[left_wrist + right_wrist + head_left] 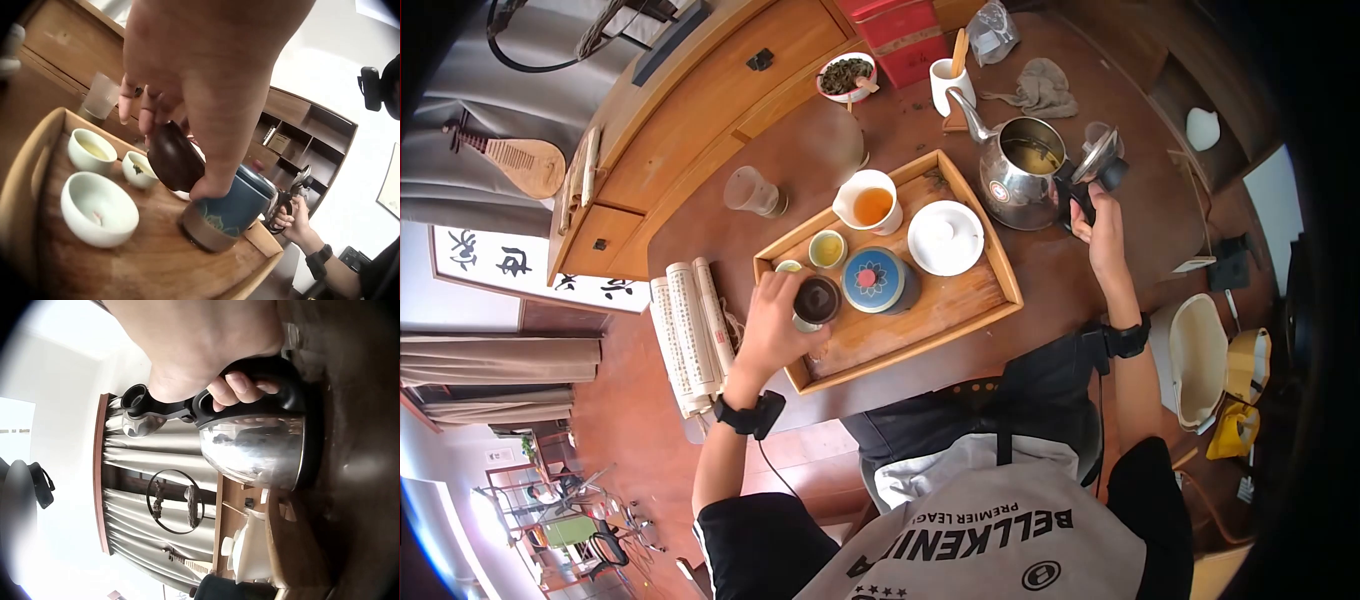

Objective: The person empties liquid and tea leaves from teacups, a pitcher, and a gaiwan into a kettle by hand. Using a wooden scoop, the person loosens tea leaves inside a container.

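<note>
My left hand [772, 325] pinches a small dark brown cup [177, 156] between thumb and fingers, above the left part of the wooden tray [900, 358]. Right beside it stands a blue lidded canister [878, 282] with a flower pattern and a red knob. Pale teacups [100, 209] sit near the left hand, two holding yellowish liquid. On the right, my right hand [1105, 235] grips the black handle of a shiny steel kettle [253, 450]. The kettle's lid [1100, 150] is flipped up, and liquid shows inside.
Also on the tray are a white pitcher [866, 203] of amber tea and a white lidded bowl [945, 238]. A clear glass [754, 192], rolled bamboo scrolls [690, 330], a bowl of tea leaves [847, 78], a white tool holder [950, 85] and a grey cloth [1040, 90] surround it.
</note>
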Demonstrator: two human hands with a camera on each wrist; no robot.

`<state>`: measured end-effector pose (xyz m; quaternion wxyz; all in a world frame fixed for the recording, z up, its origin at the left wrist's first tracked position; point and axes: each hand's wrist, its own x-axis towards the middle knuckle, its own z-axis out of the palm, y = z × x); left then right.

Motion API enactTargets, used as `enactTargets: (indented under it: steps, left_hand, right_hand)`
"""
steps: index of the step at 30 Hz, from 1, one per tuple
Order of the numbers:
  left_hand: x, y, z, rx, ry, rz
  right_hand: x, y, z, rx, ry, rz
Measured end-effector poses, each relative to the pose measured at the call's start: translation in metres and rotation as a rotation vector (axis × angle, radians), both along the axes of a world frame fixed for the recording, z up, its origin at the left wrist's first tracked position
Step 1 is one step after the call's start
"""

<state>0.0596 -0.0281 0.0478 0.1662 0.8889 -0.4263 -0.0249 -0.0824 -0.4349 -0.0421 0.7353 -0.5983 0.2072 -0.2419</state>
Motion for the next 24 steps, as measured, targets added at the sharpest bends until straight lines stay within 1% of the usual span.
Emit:
enactTargets:
  steps: [2, 5, 7, 10, 12, 16, 20, 22, 24]
  left_hand:
    - [-0.005, 0.001, -0.011, 0.0, -0.026, -0.028]
    - [-0.009, -0.001, -0.019, 0.036, -0.025, -0.046]
    - [-0.01, -0.003, -0.026, 0.007, -0.036, -0.053]
    - [-0.01, -0.004, -0.033, 0.037, -0.033, -0.079]
    - [-0.01, -0.005, -0.037, 0.075, -0.061, -0.118]
    - [-0.013, -0.01, -0.036, 0.077, -0.044, -0.102]
    - [-0.013, -0.005, -0.037, 0.101, -0.089, -0.101]
    - [-0.014, -0.007, -0.028, 0.109, -0.089, -0.097]
    - [-0.017, -0.009, -0.016, 0.083, -0.059, -0.068]
  right_hand:
    - [0.0, -0.003, -0.005, 0.003, 0.008, 0.023]
    - [-0.001, -0.001, -0.002, -0.007, 0.027, -0.005]
    - [-0.001, 0.001, 0.001, -0.005, 0.006, 0.007]
    - [0.0, 0.005, 0.007, -0.008, 0.025, -0.031]
    - [-0.001, 0.004, 0.004, -0.009, 0.022, -0.022]
    - [0.0, 0.0, -0.004, 0.0, -0.02, -0.01]
    - [0.0, 0.002, 0.0, -0.019, 0.002, -0.003]
    - [0.001, 0.003, 0.002, -0.003, 0.014, -0.032]
    - [0.001, 0.002, 0.001, 0.007, 0.008, -0.02]
